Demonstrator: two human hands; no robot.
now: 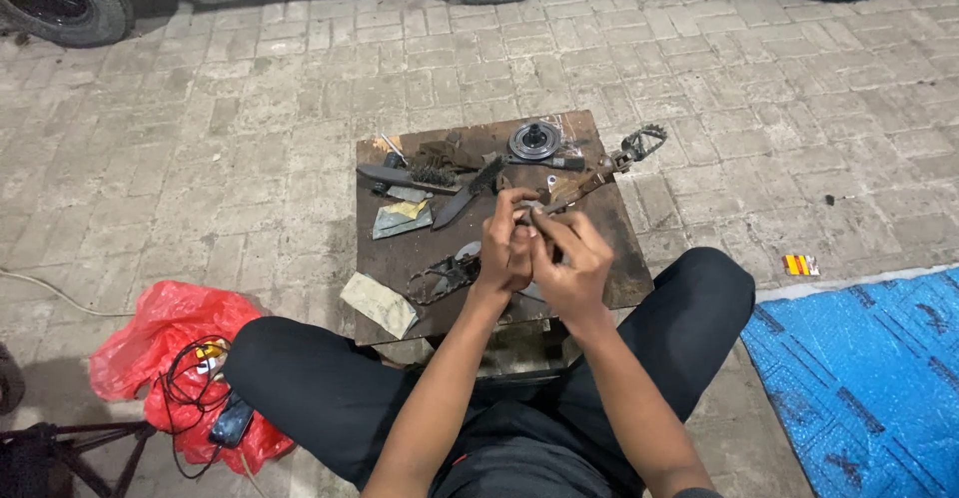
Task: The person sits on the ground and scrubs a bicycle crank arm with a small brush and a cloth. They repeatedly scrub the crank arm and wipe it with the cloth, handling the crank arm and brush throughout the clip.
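– What are the hands doing, there in the middle of the frame?

– Both are working close together over the brown board (609, 268). The left hand (504, 248) is closing its fingers around a small metal part (536, 208), and the right hand (569, 258) is pinching the same part from the right side with thumb and forefinger. The part itself is too small to tell more.

– And where is that part sitting?

– It is not lying on the board; it is being held just above the board's middle, near a rusty foot peg (619, 163) that is stretching toward the upper right.

– What else is lying around?

– A round gear piece (534, 140) is resting at the top edge of the board, a wire brush (432, 172) is lying at the upper left of it, and a folded cloth (380, 303) is hanging off the lower left corner. A red plastic bag (170, 333) is sitting at the lower left of the frame, and a blue tarp (869, 378) is spreading over the lower right.
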